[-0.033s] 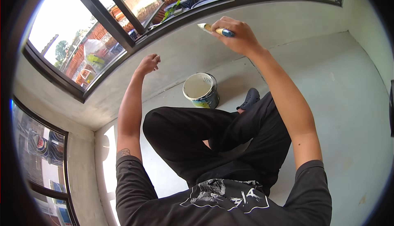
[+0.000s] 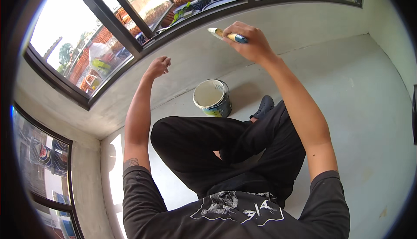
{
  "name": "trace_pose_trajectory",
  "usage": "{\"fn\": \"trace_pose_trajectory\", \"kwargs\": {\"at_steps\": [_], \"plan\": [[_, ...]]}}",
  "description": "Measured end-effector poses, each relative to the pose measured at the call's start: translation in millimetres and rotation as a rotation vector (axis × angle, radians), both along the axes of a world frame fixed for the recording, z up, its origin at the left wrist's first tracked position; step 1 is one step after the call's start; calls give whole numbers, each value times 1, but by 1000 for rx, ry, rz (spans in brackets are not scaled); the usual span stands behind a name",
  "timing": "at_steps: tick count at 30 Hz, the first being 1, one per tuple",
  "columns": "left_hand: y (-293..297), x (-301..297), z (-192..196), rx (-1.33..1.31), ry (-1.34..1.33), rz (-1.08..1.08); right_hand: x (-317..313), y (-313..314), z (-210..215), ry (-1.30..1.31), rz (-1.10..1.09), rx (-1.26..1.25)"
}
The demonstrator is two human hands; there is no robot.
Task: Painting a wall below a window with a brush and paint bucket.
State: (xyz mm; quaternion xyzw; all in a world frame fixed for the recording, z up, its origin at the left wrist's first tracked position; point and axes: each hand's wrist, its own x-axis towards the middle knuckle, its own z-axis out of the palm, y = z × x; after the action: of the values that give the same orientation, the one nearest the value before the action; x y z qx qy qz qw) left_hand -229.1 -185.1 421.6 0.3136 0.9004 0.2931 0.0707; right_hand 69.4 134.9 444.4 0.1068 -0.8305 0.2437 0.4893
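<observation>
My right hand (image 2: 248, 41) is closed around a paintbrush (image 2: 219, 32) with a yellowish handle and a blue end. Its pale bristle tip points left, in front of the low wall under the window; whether it touches the wall I cannot tell. My left hand (image 2: 158, 67) is loosely curled in front of the wall farther left, with nothing visible in its fingers. Between my hands, lower down, a paint bucket (image 2: 211, 98) with a pale, smeared inside stands on the floor beside my bent leg.
A grey-white low wall (image 2: 286, 28) runs under the dark window frame (image 2: 191, 24). The pale grey floor (image 2: 347, 104) meets it along a seam. My crossed legs in black trousers (image 2: 186, 139) and a dark shoe (image 2: 263, 107) lie close to the bucket. Another window (image 2: 43, 156) is at left.
My right hand and the paintbrush have shifted slightly down and to the left. The left hand has barely moved.
</observation>
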Motion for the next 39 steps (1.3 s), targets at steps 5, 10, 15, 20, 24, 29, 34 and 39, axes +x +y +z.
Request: {"fn": "trace_pose_trajectory", "kwargs": {"at_steps": [5,10,15,20,24,29,34,39], "plan": [[64,39,-15,35,150,-11,-27,-13,-44,62,122,-317],[34,72,-62,148,68,212,-65,-56,-94,-22,208,-498],[-23,116,-122,203,-179,286,-81,-74,-140,-553,269,-545],[-44,125,-169,207,-183,320,-107,-76,-192,-593,195,-422],[-32,111,-192,179,-234,348,-110,-65,-213,-712,258,-493],[-9,89,-213,274,-237,429,-115,-68,-193,-899,278,-448],[-3,79,-230,292,-230,480,-151,-90,-185,-1033,324,-113],[14,80,-224,306,-206,416,-169,-92,-208,-1041,305,25]]}}
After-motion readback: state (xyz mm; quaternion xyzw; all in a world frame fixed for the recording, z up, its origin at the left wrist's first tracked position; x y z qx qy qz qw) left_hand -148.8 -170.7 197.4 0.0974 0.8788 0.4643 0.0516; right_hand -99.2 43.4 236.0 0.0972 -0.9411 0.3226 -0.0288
